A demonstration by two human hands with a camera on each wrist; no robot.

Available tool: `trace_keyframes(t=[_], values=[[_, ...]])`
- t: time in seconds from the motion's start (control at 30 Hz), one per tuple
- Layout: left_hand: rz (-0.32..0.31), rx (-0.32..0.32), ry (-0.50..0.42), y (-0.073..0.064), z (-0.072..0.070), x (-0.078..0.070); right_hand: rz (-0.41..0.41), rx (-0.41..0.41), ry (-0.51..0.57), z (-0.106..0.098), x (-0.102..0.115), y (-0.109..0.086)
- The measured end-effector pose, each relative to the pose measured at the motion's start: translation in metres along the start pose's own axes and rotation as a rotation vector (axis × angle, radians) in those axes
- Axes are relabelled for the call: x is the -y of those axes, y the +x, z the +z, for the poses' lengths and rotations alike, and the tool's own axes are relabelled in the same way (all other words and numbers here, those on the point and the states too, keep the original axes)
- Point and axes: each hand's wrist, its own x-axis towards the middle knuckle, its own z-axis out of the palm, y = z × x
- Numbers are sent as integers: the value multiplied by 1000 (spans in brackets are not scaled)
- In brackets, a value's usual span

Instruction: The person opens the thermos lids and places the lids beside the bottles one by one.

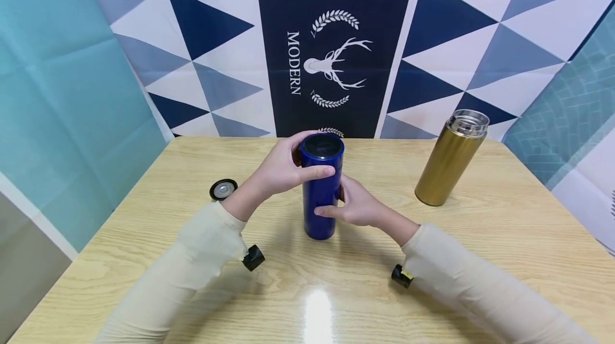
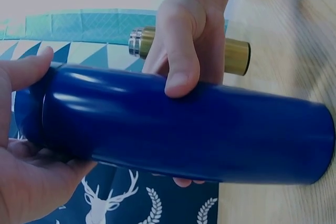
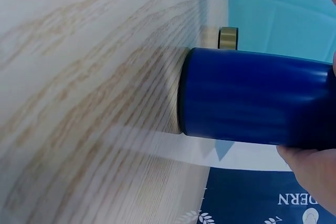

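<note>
A blue thermos with a dark-topped lid stands upright at the middle of the table, between both hands. My left hand grips it at the top, thumb across the near side at the lid. Lower down, my right hand holds the body, its thumb on the near side. In the left wrist view the thermos fills the middle, its lid inside the left hand. The right wrist view has the thermos base at the tabletop; whether it touches is unclear.
An uncapped gold thermos with a steel neck stands at the right rear. A round lid lies with its inside up, left of my left wrist. Patterned cloth hangs behind the wooden table.
</note>
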Motion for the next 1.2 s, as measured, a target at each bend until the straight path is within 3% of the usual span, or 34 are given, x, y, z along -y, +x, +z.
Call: trace_keyframes(t=[0.3,0.9,1.2], values=[[-52,-74,62,-4,9,-2,6,-11,1,2,-4,-3],[-47,-271,144,-14,24,-11,-16,-34,-39,3,1,-4],[-64,-329,129,-14,27,-11,-3,-5,-19,1,3,-1]])
